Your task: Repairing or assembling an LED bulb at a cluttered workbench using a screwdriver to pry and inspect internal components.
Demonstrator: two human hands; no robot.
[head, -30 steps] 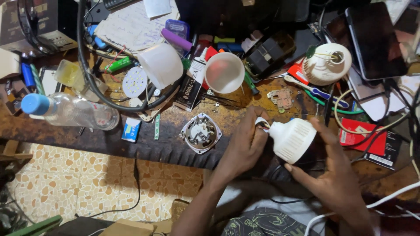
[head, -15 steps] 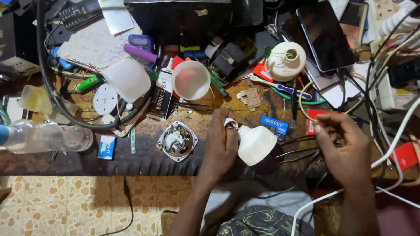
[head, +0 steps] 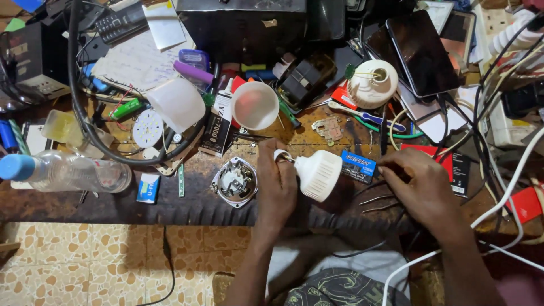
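— What is the left hand [head: 276, 182] gripping?
— Fingers are curling round the white ribbed plastic bulb housing [head: 317, 173] above the bench edge, steadying it. The right hand [head: 418, 190] is pinching thin wires.

Lighting: bright, even, from above; colours saturated. Shadows: short and soft beneath the hands [head: 277, 187] and along the front edge of the worktop [head: 113, 207]; dark recess at lower right. Glare: white bulb housing [head: 318, 174] and translucent dome [head: 255, 105] near overexposure; pale reflection on the dark phone screen [head: 422, 51]. Sharpness: centre crisp, no motion blur. Distortion: wide-angle bending at the edges; cables and corners curve outward, slight softening there.
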